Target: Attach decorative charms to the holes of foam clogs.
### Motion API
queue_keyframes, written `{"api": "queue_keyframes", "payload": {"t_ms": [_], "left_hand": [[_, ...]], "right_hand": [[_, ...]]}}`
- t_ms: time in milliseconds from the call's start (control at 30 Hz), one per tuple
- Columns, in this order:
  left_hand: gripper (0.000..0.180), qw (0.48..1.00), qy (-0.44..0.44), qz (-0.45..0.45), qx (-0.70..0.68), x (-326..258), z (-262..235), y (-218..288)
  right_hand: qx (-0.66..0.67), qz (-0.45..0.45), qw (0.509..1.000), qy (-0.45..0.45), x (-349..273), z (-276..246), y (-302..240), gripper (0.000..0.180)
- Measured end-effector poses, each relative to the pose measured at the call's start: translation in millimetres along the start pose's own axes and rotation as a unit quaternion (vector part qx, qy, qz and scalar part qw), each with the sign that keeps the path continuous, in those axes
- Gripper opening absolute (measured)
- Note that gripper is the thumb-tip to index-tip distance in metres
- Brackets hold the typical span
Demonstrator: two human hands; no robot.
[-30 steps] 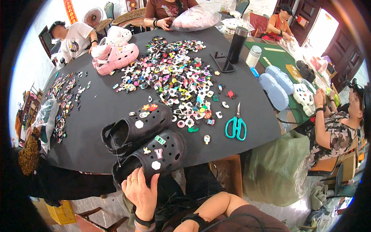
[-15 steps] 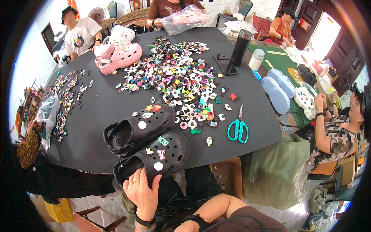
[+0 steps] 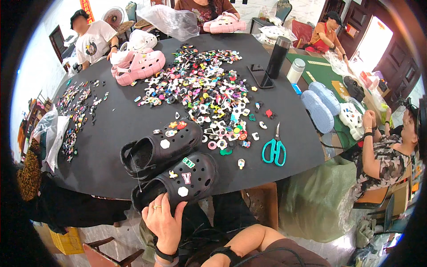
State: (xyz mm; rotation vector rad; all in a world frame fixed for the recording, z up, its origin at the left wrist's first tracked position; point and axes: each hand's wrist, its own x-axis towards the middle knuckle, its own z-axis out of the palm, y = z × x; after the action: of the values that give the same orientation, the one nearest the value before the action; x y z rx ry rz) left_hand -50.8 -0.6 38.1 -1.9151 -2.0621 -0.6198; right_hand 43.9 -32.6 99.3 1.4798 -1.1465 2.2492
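Note:
My left hand [image 3: 163, 224] holds the near black clog [image 3: 202, 171] at its heel opening, with the fingers curled over the rim and the thumb along the outer side. That clog bears several shoe charms: a green word charm, a letter, a small yellow-and-white one and a white flower-like one. Its mate, another black clog [image 3: 153, 147], lies against it on the far side, also with charms on its top; a thin strand hangs between their openings. Of my right arm only the forearm and a black wristband show at the lower edge; the right hand is out of view.
A big heap of loose charms [image 3: 213, 93] covers the table's middle. Teal-handled scissors [image 3: 274, 151], a phone [image 3: 260, 76] and a black flask [image 3: 279, 58] lie or stand to the right. Pink clogs [image 3: 140, 67] stand at the far left. Co-workers sit around the table.
Across the table, a co-worker's clear bag has come off the pink clog and swung left. At far left, another bag has shifted. My left hand and the black clogs have stayed put.

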Motion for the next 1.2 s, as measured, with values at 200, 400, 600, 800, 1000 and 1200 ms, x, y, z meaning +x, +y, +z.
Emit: {"api": "queue_keyframes", "payload": {"t_ms": [200, 400, 600, 800, 1000, 1200], "left_hand": [[0.044, 1.0, 0.011, 0.001, -0.002, -1.3, 0.3, -2.3], [0.044, 1.0, 0.011, -0.003, -0.01, 1.5, 0.4, -0.3], [0.04, 0.999, 0.029, 0.002, -0.012, 0.0, 12.3, -7.1], [0.037, 0.996, 0.056, -0.007, -0.07, -6.3, -1.0, -6.4], [0.038, 0.99, 0.096, -0.011, -0.105, 2.8, -0.9, -7.7], [0.033, 0.995, 0.01, 0.007, -0.104, 7.7, 11.2, 3.5]], "right_hand": [[-0.067, -0.052, 0.996, -0.002, 8.8, -1.9, -3.7, 0.045], [-0.031, -0.03, 0.998, 0.052, 5.7, -2.1, -23.0, 0.031], [-0.269, 0.181, 0.836, 0.443, -60.2, -17.5, -43.8, 0.007], [-0.469, 0.221, 0.501, 0.693, -125.4, -0.4, -95.0, 0.013], [-0.644, 0.199, 0.331, 0.66, -132.2, -6.3, -177.3, 0.013], [-0.71, 0.323, 0.282, 0.558, -181.5, -71.4, -214.9, 0.017]]}}
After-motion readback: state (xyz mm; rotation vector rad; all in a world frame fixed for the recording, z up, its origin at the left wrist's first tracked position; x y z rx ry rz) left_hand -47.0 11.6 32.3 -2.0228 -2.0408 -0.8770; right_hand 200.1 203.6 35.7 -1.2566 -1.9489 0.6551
